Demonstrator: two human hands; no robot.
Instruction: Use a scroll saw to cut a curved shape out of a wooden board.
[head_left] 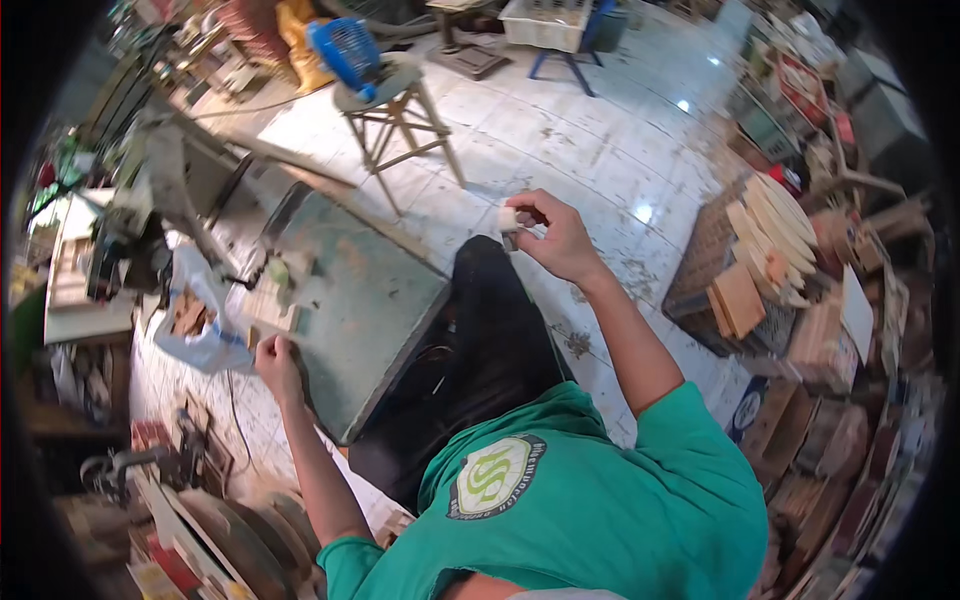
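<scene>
Beginning with the right hand: a small pale piece is held in a narrow pinch between thumb and fingers, raised over the white tiled floor, just beside the dark-trousered knee. The left hand is curled nearly closed by the left edge of the green tabletop. A yellowish bit is seen at its fingertips; whether it is gripped or merely lies nearby cannot be told.

On the tabletop, just ahead of the left hand, a flat light-wood piece is noted; a small greenish object, too blurred to identify, is seen near it. Past the left edge, brown wood scraps are contained in a white plastic bag.

Farther out, a blue plastic basket is set on a wooden stool. To the right, cut wooden pieces are heaped in a dark woven crate. At lower left, rounded boards are stacked on edge.
</scene>
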